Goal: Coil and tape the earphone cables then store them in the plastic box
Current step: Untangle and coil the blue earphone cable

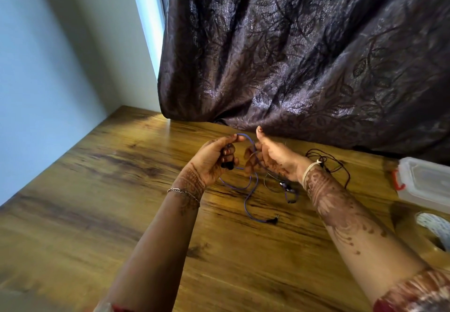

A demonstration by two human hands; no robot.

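A purple earphone cable [246,187] runs between both my hands above the wooden table [97,202]. My left hand [214,158] grips its dark earbud end and pinches the cable's top loop. My right hand [270,158] holds the cable too, thumb raised. The cable's free end trails down to a plug [272,221] lying on the table. Another set of earphones with dark cable [326,163] lies loose behind my right wrist, its earbuds [288,191] near my forearm. The clear plastic box [423,182] with an orange clasp stands shut at the right edge.
A tape roll [433,231] lies at the right edge in front of the box. A dark patterned curtain [304,56] hangs over the table's far edge. A pale wall borders the table on the left.
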